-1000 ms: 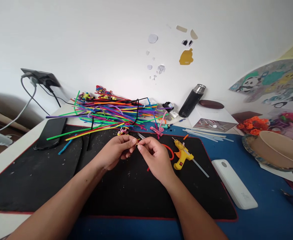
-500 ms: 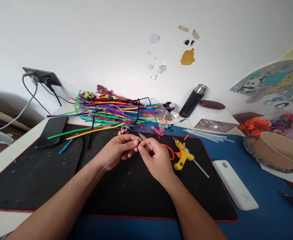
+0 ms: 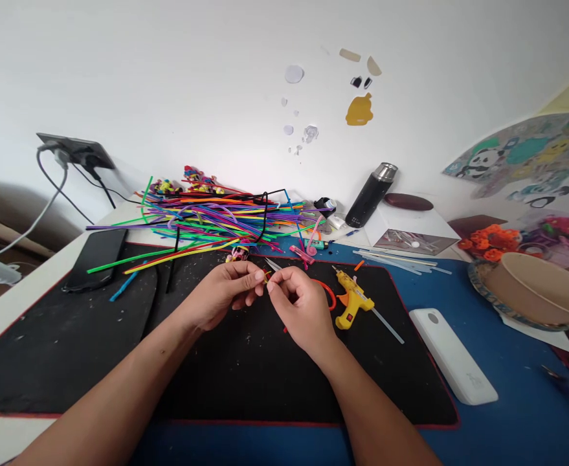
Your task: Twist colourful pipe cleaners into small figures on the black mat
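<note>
My left hand (image 3: pixel 230 290) is closed in a pinch on a short, thin yellow piece (image 3: pixel 267 277), which looks like a bit of pipe cleaner. Opposite it, the thumb and forefinger of my right hand (image 3: pixel 301 303) pinch at the same piece from the right side. Much of the piece is hidden by the fingertips. Scissors (image 3: pixel 333 296) with red handles lie on the black mat, partly behind my right hand, their blade tips showing above it. A small colourful pipe cleaner figure (image 3: pixel 239 253) sits just beyond my left hand.
A heap of coloured pipe cleaners (image 3: pixel 216 217) spreads along the wall. Right of my hands lies a yellow glue gun (image 3: pixel 355 299) with a glue stick in it. A phone (image 3: pixel 97 259), a black flask (image 3: pixel 371 195), a white power bank (image 3: pixel 454 356) and a bowl (image 3: pixel 546 291) stand around.
The fingertips of both hands have drawn slightly apart, and more of the yellow piece shows between them. The whole view has shifted a little.
</note>
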A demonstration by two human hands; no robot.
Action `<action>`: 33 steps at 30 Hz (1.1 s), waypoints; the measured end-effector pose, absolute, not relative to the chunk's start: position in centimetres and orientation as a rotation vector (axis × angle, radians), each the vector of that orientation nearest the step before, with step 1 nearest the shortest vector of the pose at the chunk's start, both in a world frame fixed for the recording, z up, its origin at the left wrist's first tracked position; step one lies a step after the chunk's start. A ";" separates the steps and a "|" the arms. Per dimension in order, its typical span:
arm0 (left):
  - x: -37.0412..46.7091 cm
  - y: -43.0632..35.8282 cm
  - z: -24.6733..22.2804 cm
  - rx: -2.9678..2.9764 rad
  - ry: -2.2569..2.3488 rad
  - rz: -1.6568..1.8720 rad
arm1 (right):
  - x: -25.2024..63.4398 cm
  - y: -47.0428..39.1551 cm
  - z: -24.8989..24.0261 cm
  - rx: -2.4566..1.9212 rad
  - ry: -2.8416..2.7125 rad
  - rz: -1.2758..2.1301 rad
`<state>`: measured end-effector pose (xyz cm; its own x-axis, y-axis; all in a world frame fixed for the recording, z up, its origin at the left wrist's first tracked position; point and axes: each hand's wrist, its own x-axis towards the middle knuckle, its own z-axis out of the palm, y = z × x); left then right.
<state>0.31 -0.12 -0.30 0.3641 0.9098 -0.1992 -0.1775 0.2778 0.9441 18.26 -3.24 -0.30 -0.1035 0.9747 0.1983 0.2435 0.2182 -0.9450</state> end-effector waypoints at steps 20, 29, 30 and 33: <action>0.3 -0.1 -0.3 0.941 0.922 0.846 | 18.2 -3.3 -0.7 -1.168 -1.660 0.876; 0.4 -0.2 -0.2 0.971 0.928 0.875 | 18.2 -3.3 -0.7 -1.173 -1.681 0.816; 0.4 -0.1 -0.2 0.968 0.926 0.874 | 18.2 -3.3 -0.8 -1.171 -1.682 0.811; 0.4 -0.1 -0.3 0.961 0.921 0.871 | 18.2 -3.3 -0.8 -1.158 -1.685 0.811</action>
